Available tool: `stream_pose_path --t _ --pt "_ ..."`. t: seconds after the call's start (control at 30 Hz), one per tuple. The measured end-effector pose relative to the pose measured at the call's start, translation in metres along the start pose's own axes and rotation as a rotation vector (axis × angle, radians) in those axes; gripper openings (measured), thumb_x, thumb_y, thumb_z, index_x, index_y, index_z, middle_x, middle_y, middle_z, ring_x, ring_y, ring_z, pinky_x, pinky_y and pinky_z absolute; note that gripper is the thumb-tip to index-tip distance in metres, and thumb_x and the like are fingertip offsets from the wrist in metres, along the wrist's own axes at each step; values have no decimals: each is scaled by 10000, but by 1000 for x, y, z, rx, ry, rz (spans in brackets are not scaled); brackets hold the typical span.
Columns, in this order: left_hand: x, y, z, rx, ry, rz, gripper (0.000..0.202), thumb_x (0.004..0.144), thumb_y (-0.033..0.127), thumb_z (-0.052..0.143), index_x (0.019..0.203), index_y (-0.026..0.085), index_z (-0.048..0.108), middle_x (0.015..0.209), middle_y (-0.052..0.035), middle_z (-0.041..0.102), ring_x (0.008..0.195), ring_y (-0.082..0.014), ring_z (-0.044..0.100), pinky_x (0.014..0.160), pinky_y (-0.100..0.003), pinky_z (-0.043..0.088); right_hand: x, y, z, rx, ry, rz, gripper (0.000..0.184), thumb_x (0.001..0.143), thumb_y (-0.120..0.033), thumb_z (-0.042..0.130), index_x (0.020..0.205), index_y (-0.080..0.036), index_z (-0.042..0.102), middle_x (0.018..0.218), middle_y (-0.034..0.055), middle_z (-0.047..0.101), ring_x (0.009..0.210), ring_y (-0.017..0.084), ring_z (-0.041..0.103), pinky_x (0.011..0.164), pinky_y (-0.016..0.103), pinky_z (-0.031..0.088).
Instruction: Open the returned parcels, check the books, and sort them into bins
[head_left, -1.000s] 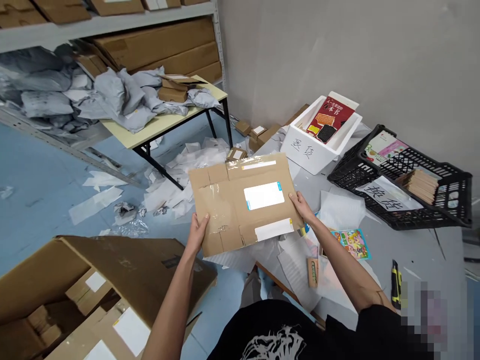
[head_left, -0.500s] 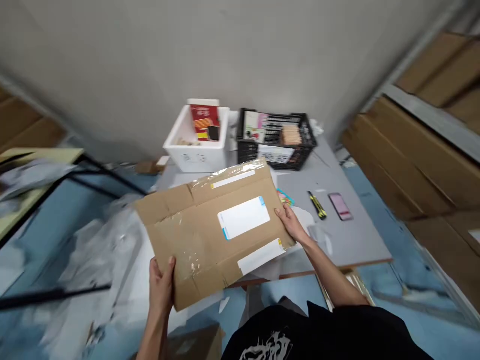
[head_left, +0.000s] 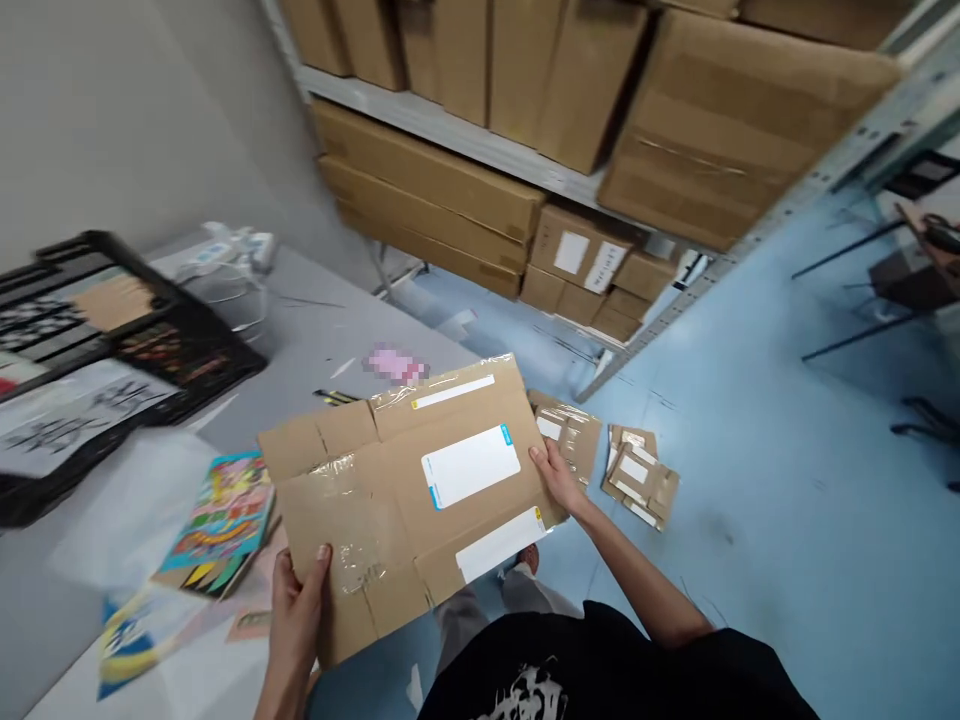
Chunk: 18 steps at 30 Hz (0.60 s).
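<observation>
Above the blue floor [head_left: 750, 560] | left hand [head_left: 295, 625] pinches lower corner of flattened cardboard mailer [head_left: 405, 490] | right hand [head_left: 559, 478] pinches its edge

A flat cardboard mailer [head_left: 390, 500] is held between the left hand [head_left: 296, 615] and right hand [head_left: 556, 475]. To its left, a rectangular plastic crate [head_left: 112, 340] is placed on the bench [head_left: 322, 340], and a paperback picture book [head_left: 221, 525] lies nearer. Folded cardboard mailers [head_left: 637, 475] are laid to its right on the floor [head_left: 750, 560]. Rectangular cardboard cartons [head_left: 427, 190] are stacked behind on metal shelves [head_left: 450, 140].
</observation>
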<state>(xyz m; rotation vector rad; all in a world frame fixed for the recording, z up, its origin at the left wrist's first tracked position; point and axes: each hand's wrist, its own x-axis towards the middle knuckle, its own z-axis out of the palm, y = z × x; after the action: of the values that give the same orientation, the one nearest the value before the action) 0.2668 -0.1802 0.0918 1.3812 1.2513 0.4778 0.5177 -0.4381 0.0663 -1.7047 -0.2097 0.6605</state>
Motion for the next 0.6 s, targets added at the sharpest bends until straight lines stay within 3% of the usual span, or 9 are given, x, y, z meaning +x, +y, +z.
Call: stream_pose_path --t 0.13,0.3,0.47,0.6 --pt "-3 -1 95 114 -177 -47 472 648 599 650 919 257 471 804 21 638 669 -188 630 581 -297 521 -2 35 -87 82 146 101 425 804 -604 518 1013 -234 535 1039 50 647 964 231 590 811 347 474" --pt "2 -28 206 161 -446 -39 465 698 572 637 998 247 491 976 -28 660 897 -228 650 749 -332 527 -19 94 -168 195 339 242 448 753 -605 586 990 -226 564 984 46 664 889 231 609 757 350 494" --pt "17 -54 316 245 -678 -20 464 688 557 642 963 204 518 1033 -80 660 996 -251 628 819 -344 504 -37 150 -220 177 588 363 407 709 -619 613 802 -227 560 801 15 650 752 214 602 663 326 499" --pt "27 -79 393 244 -817 -77 468 648 536 669 935 197 523 1000 -81 682 955 -246 647 822 -355 508 -44 185 -246 333 666 477 422 688 -585 652 919 -237 595 898 33 698 806 238 651 682 338 532"
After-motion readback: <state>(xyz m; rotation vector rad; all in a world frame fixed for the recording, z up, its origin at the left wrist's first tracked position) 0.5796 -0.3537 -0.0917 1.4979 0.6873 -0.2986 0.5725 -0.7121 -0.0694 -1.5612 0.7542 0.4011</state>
